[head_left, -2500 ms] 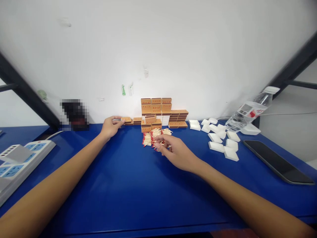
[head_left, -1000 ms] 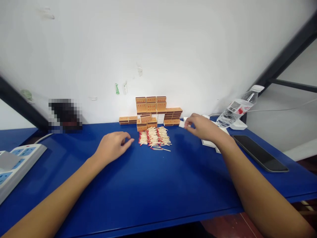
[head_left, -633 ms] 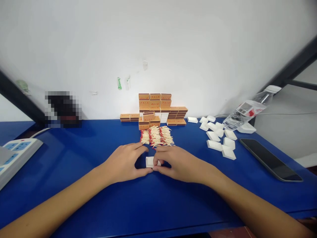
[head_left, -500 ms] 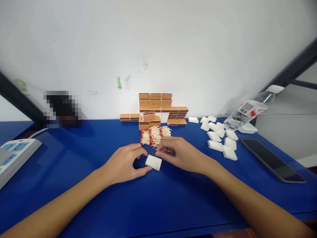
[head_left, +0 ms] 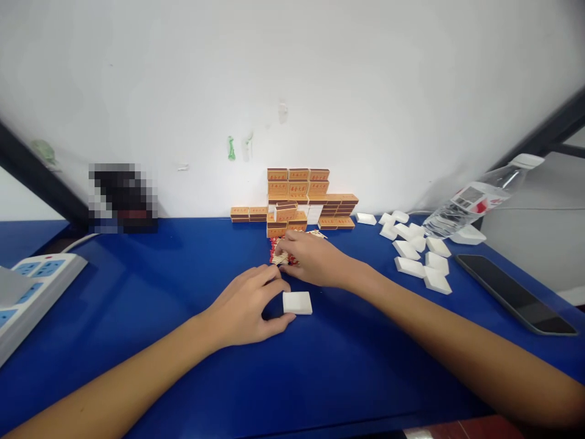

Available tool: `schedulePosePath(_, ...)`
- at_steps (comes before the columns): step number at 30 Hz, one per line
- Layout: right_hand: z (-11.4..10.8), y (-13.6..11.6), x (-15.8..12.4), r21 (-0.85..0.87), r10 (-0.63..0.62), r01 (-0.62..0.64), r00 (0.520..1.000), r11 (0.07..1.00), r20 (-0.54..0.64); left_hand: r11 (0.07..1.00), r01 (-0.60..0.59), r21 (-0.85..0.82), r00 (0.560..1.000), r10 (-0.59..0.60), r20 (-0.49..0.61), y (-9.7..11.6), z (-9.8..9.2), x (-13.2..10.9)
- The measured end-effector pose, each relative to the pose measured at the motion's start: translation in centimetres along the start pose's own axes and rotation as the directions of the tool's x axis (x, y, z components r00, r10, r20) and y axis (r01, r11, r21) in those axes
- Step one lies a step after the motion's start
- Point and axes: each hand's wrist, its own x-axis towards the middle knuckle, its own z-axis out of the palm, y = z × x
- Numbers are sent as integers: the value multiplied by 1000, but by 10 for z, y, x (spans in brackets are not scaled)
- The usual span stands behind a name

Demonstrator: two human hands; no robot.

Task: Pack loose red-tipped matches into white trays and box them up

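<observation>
A white matchbox tray (head_left: 298, 303) lies on the blue table in front of me. My left hand (head_left: 251, 305) has its thumb and index finger around the tray's left end, gripping it at the near and far corners. Beyond it, my right hand (head_left: 311, 256) reaches over the pile of red-tipped matches (head_left: 280, 255), fingers curled at the pile's left side; what they hold is too small to make out. Behind the pile stand stacked orange matchboxes (head_left: 298, 188), with one box tilted at the front.
Several white trays (head_left: 410, 266) lie scattered at the right, beside a leaning plastic bottle (head_left: 475, 198) and a black phone (head_left: 516, 294). A white power strip (head_left: 50, 286) sits at the left. The wall rises behind the matchboxes.
My right hand has moved away from the tray onto the matches. The tray now lies straighter, with my left hand still at its left end. The view has shifted slightly.
</observation>
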Motion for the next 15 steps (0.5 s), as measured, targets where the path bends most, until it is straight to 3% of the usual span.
schedulePosePath(10, -8, -12, 8, -164, 51, -32, 992, 986, 111, 977, -127, 170, 992, 124, 25, 10, -1, -6)
schedulePosePath(15, -11, -25, 11, -300, 72, -14, 980, 954, 185, 988, -86, 129, 996, 80, 46, 13, -1, -7)
